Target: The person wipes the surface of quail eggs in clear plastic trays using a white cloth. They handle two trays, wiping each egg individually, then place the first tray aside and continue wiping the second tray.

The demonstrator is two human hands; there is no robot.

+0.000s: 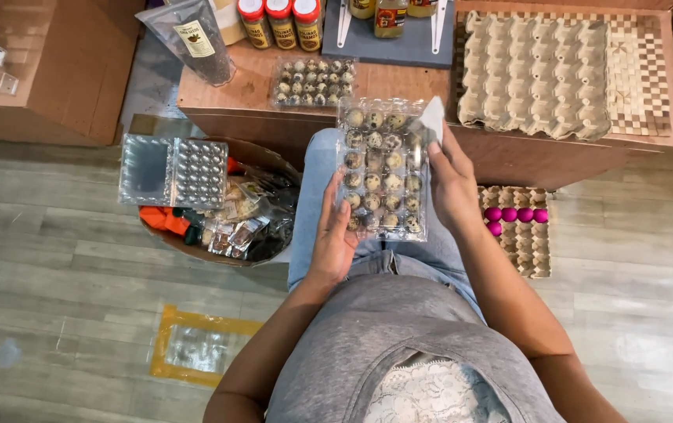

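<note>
A clear plastic carton full of small speckled eggs lies on my lap. My left hand holds its left long side from below. My right hand grips its right edge, and a small white slip sticks up by those fingers at the top right corner. A second closed carton of speckled eggs rests on the low wooden table in front of me.
An empty clear egg carton sits open on a round basket of packets at my left. Grey pulp egg trays lie on the table at right. A floor tray holds several pink eggs. Jars and a dark pouch stand at the back.
</note>
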